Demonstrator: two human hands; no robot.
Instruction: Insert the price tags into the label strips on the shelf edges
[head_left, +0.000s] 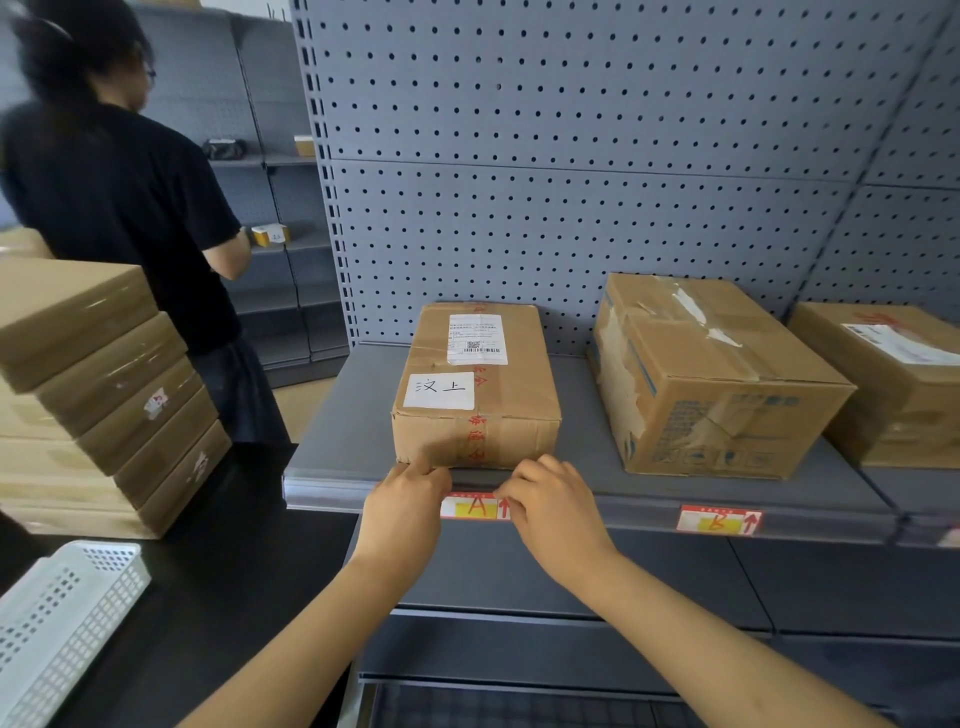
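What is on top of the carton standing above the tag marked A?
The carton carries a printed shipping label near its back edge and a white handwritten sticker nearer the front, plus red-printed tape. Nothing is stacked on it. Its contents cannot be seen; it is taped closed.

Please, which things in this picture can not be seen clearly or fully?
- Both ends of the tag marked A: covered by the left hand and right hand, head view.
- Whether its edges sit inside the label strip: fingers hide them.
- Print on the shipping label: too small to read.
- A tag at the far right: cut by the frame edge.
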